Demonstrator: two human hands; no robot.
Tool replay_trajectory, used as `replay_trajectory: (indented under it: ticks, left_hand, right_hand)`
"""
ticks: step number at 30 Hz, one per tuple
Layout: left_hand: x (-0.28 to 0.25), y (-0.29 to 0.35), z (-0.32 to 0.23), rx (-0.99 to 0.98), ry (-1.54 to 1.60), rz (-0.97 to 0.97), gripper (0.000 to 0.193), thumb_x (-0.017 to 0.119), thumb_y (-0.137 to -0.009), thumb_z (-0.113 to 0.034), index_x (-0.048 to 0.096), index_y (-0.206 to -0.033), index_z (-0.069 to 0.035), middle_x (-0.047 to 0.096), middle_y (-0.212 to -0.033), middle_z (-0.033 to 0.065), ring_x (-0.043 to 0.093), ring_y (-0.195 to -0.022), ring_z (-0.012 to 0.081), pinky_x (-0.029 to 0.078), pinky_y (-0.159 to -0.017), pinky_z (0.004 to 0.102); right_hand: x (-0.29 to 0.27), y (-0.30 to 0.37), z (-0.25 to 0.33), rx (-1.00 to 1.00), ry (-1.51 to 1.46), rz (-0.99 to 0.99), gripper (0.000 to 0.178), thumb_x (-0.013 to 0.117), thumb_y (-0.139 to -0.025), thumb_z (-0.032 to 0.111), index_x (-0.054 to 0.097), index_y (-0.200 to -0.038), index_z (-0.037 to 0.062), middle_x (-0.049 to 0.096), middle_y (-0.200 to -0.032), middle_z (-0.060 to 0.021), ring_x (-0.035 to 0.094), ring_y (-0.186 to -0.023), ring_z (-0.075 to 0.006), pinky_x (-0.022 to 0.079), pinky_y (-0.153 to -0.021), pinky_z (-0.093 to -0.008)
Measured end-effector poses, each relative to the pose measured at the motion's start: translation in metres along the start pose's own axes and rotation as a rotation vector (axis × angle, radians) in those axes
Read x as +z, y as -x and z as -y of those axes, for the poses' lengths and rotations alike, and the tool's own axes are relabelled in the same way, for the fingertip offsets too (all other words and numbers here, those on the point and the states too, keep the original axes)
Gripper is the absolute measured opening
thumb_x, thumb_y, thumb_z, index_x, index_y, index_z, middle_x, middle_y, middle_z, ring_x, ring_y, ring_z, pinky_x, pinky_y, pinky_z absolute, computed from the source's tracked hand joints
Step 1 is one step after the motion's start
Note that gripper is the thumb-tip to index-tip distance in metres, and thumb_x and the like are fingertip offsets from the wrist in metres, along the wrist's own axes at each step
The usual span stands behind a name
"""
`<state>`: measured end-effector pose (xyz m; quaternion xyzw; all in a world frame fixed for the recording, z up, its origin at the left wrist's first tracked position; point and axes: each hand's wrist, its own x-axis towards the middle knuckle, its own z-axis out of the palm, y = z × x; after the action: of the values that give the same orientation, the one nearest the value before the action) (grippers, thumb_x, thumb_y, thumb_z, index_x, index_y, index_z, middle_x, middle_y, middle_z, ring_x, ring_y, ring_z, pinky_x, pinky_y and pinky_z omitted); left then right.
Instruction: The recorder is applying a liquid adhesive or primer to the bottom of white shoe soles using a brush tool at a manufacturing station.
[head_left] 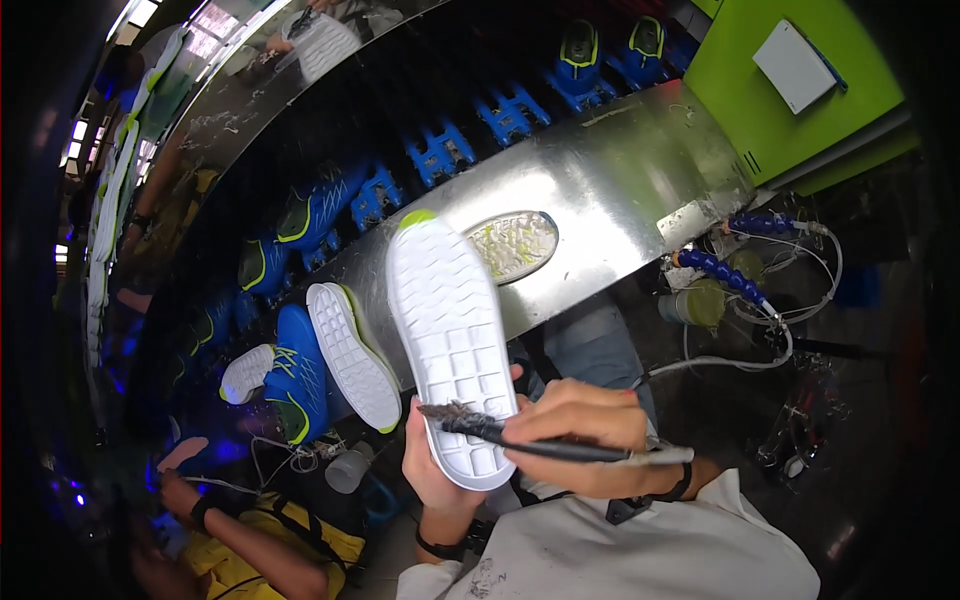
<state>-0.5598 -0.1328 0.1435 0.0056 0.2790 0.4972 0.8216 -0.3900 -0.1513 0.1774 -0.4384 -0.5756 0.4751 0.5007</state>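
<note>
A long white shoe sole (450, 310) with a lime-green toe tip is in my left hand (430, 465), whose fingers grip its edge near the heel end. Its wavy and grid-patterned face is turned up. My right hand (580, 425) is wrapped round a brush (480, 428) with a black handle and dark, clumped bristles. The bristle tip lies over the near left part of the sole's grid. Left of my hands, another white sole (355, 355) with a green edge leans near a blue shoe upper (297, 370).
A metal ledge (640, 170) runs in front of me, with a round-ended patterned pad (513, 246) on it. Beyond are blue racks (440, 155) with blue shoe uppers (578, 60). Blue flexible hoses (720, 270) stand right. A co-worker in yellow (275, 545) sits lower left. A green panel (830, 90) is upper right.
</note>
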Motion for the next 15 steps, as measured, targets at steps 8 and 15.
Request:
replay_trajectory:
  ticks: [8, 15]
  left_hand:
    - [-0.006, -0.032, -0.060, -0.699, 0.051, 0.058, 0.052, 0.042, -0.098, -0.022, 0.044, -0.137, 0.013, 0.063, -0.119, 0.0288, 0.068, -0.101, 0.0366, 0.057, -0.089, 0.0458]
    - [-0.006, 0.052, -0.091, 0.072, -1.128, 0.012, 0.066, 0.039, -0.102, -0.037, 0.031, -0.145, 0.012, 0.045, -0.142, 0.0306, 0.054, -0.124, 0.0461, 0.050, -0.096, 0.0577]
  right_hand:
    - [0.005, 0.003, 0.003, -0.093, -0.128, 0.182, 0.025, 0.075, -0.077, -0.007, 0.071, -0.101, -0.0022, 0.072, -0.095, -0.0152, 0.072, -0.085, -0.0253, 0.057, -0.075, -0.0284]
    - [-0.010, 0.012, -0.037, 0.005, -0.633, 0.385, 0.028, 0.079, -0.074, -0.007, 0.071, -0.101, -0.0044, 0.070, -0.097, -0.0173, 0.070, -0.084, -0.0241, 0.056, -0.074, -0.0307]
